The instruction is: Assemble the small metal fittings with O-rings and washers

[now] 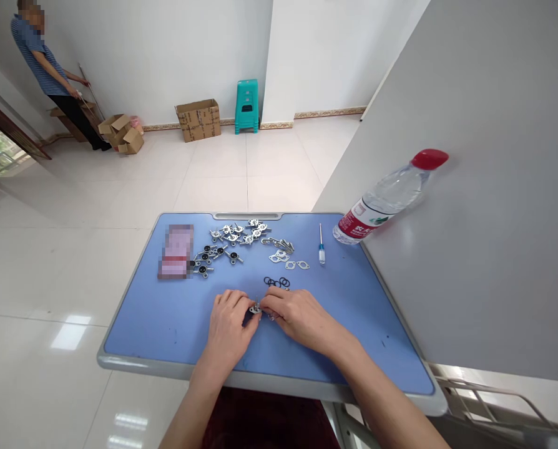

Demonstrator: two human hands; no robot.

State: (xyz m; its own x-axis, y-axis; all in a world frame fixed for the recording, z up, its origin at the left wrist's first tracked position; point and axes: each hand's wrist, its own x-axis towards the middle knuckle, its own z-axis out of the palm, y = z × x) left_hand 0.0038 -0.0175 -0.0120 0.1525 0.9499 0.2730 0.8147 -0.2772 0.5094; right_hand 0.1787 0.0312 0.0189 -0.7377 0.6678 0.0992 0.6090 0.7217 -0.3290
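Observation:
Near the front middle of the blue table [166, 330], my left hand [230, 321] is closed on a small metal flanged part [256, 308] with a thin pin sticking up. My right hand [295, 312] meets it from the right, thumb and fingers pinched at the part's edge; anything small between those fingertips is hidden. Just beyond my right hand lie several black rubber rings [276, 282]. Farther back are flat metal flange plates [291, 264], a cluster of similar metal parts [234, 233] and several parts with black round faces [206, 257].
A screwdriver [321, 246] lies at the right, beside a water bottle [372, 202] by the grey panel [485, 249]. A blurred pinkish packet [176, 251] lies at the left. Beyond are a cardboard box [198, 120], teal stools [247, 106] and a person [49, 72] holding a stick.

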